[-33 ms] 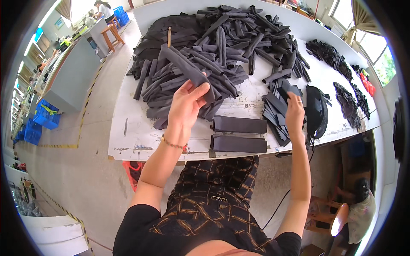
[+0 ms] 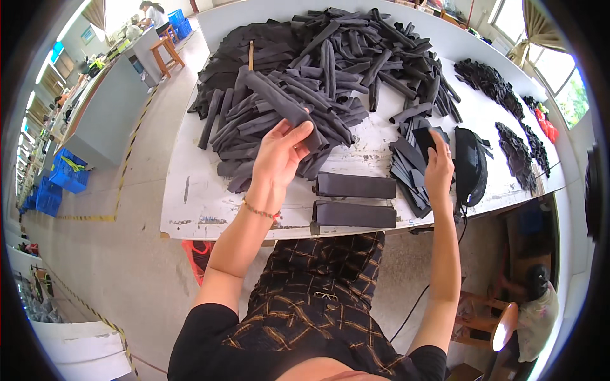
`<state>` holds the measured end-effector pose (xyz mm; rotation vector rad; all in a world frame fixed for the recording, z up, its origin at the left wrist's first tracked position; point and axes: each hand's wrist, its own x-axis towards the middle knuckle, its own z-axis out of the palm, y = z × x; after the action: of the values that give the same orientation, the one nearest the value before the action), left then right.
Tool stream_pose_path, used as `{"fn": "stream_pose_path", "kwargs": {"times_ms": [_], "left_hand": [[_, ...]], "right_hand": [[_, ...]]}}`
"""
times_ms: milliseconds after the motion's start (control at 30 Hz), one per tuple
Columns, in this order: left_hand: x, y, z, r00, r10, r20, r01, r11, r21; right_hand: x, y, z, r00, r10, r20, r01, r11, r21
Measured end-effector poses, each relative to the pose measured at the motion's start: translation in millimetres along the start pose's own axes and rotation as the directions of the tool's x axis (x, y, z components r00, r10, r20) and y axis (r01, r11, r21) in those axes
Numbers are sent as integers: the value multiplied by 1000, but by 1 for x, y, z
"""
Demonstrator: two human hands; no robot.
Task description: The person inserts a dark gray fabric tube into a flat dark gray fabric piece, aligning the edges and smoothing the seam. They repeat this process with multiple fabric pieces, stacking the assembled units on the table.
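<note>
Between the thumb and fingers of my left hand [image 2: 281, 149] is a long dark grey fabric sleeve [image 2: 274, 95], raised over a heap of similar fabric sleeves [image 2: 244, 127]. A thin wooden stick [image 2: 251, 56] stands up near the sleeve's far end. My right hand [image 2: 440, 166] pinches a flat black rectangular piece [image 2: 423, 141] above a loose stack of flat dark strips [image 2: 406, 166]. Two flattened dark pieces, an upper one [image 2: 356, 185] and a lower one [image 2: 354, 214], lie side by side near the table's front edge.
Beside the strips on the white table [image 2: 197, 190] lies a black pouch [image 2: 470, 166]. More dark sleeves [image 2: 381, 57] cover the back, and small dark piles [image 2: 489, 82] lie on the right. A person [image 2: 539, 311] is at lower right, near a wooden stool [image 2: 505, 327].
My right hand has drawn slightly back and lifted the flat black piece upright at its fingertips. My left hand has barely shifted with the sleeve.
</note>
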<state>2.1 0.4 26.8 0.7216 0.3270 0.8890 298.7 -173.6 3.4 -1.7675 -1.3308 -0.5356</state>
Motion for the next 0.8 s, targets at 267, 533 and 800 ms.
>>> {"fn": "stream_pose_path", "kwargs": {"times_ms": [267, 533, 800], "left_hand": [[37, -46, 1, 972, -228, 48, 232, 965, -125], [35, -48, 14, 963, -260, 77, 268, 955, -127], [30, -49, 25, 960, -243, 140, 257, 962, -92]], "right_hand": [[-32, -98, -18, 924, 102, 369, -221, 929, 297], [-38, -106, -14, 927, 12, 375, -154, 923, 352], [-30, -115, -19, 926, 252, 281, -368, 766, 526]]}}
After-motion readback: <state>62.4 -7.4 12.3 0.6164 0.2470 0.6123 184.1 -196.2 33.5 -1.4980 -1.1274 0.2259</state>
